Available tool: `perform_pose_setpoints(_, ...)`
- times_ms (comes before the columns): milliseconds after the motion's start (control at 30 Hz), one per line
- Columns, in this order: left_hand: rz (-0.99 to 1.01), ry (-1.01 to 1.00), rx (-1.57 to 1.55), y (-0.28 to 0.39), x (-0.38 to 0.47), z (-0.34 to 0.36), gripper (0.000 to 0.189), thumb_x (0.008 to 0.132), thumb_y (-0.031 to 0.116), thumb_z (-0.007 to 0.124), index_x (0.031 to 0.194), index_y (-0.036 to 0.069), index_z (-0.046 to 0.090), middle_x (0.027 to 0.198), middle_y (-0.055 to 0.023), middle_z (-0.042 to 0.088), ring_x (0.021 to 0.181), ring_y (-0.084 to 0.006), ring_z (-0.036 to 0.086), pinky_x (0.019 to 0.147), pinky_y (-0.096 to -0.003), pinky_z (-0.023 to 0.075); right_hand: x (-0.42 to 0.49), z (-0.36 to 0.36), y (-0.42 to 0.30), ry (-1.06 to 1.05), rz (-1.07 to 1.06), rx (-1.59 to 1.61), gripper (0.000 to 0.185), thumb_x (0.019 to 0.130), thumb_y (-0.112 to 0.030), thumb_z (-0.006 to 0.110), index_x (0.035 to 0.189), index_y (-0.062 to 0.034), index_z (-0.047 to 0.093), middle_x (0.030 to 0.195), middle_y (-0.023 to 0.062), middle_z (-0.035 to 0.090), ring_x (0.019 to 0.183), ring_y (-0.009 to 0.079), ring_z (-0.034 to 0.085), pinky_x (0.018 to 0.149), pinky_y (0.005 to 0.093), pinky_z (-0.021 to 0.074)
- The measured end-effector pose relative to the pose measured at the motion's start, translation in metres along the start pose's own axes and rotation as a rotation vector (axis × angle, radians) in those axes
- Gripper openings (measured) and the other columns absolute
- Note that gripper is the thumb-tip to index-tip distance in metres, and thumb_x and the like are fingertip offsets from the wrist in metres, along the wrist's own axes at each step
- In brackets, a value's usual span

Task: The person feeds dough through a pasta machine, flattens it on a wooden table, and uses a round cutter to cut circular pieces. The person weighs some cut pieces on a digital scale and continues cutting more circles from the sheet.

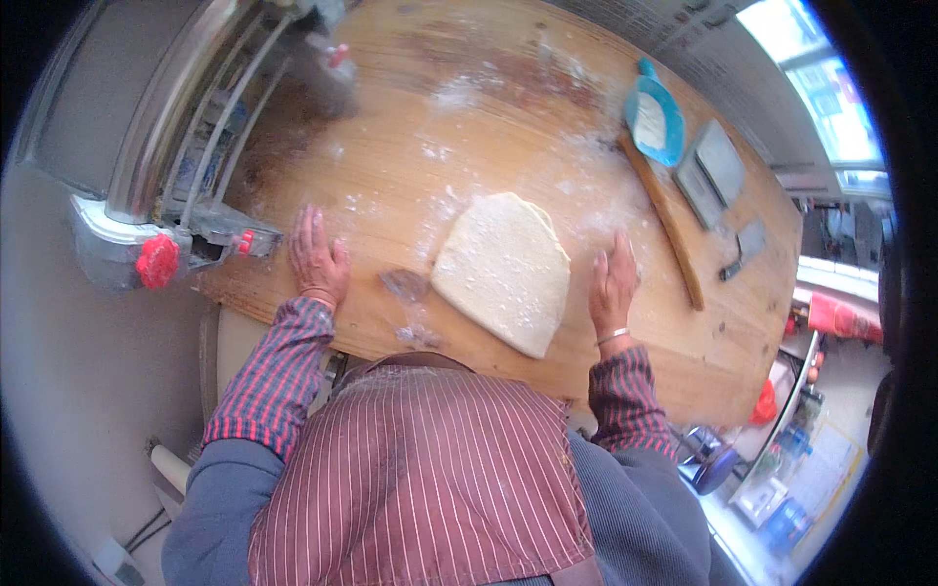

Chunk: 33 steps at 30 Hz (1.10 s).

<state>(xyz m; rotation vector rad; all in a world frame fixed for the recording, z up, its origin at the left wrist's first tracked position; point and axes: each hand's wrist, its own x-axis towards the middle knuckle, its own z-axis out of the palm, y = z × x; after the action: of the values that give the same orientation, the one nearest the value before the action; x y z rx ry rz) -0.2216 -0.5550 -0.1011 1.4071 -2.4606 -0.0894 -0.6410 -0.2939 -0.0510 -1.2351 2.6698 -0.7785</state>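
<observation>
A folded slab of pale dough (504,275), dusted with flour, lies on the wooden table (381,157) in front of me. My left hand (318,258) rests palm down on the wood to the left of the dough, fingers pointing away from me. To the dough's right, my right hand (614,284) is held edgewise near the tabletop, apart from the dough, with a bracelet at its wrist. Neither hand holds anything. Loose flour is scattered around the dough.
Right of my right hand lies a long wooden rolling pin (663,220). Beyond it are a blue scoop (670,143) with flour, a grey kitchen scale (707,176) and a dough scraper (747,242). A metal machine with a red knob (157,261) stands at the left edge.
</observation>
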Motion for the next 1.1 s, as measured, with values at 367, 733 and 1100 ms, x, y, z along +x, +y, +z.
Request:
perform_pose_setpoints(367, 0.202, -0.297, -0.517, 0.148, -0.001, 0.019, 0.064, 0.092, 0.025, 0.060, 0.145, -0.007, 0.044, 0.152, -0.0300, 0.040, 0.144, -0.0456, 0.035, 0.122, -0.0516, 0.0278, -0.146, 0.013, 0.015, -0.029, 0.191, -0.295, 0.066, 0.098, -0.035, 0.055, 0.155, -0.0050, 0.038, 0.165, 0.0169, 0.028, 0.155, 0.0372, 0.018, 0.125, 0.0578, 0.0101)
perform_pose_setpoints(733, -0.397, -1.050, -1.127, 0.192, 0.048, -0.001, 0.047, 0.092, 0.023, 0.074, 0.132, 0.000, 0.062, 0.117, -0.0109, 0.071, 0.101, -0.0219, 0.068, 0.091, -0.0388, 0.0545, -0.143, 0.015, 0.013, 0.064, 0.170, -0.273, 0.065, 0.096, -0.035, 0.057, 0.152, -0.0045, 0.042, 0.163, 0.0163, 0.031, 0.153, 0.0371, 0.023, 0.124, 0.0598, 0.0105)
perform_pose_setpoints(1100, -0.556, -0.802, -1.231, 0.150, -0.013, -0.014, 0.042, 0.098, 0.015, 0.064, 0.136, -0.002, 0.058, 0.125, -0.0133, 0.068, 0.111, -0.0226, 0.064, 0.101, -0.0399, 0.0500, -0.143, 0.016, 0.014, 0.031, 0.188, -0.265, 0.068, 0.094, -0.034, 0.057, 0.153, -0.0046, 0.041, 0.164, 0.0176, 0.030, 0.153, 0.0377, 0.022, 0.124, 0.0608, 0.0090)
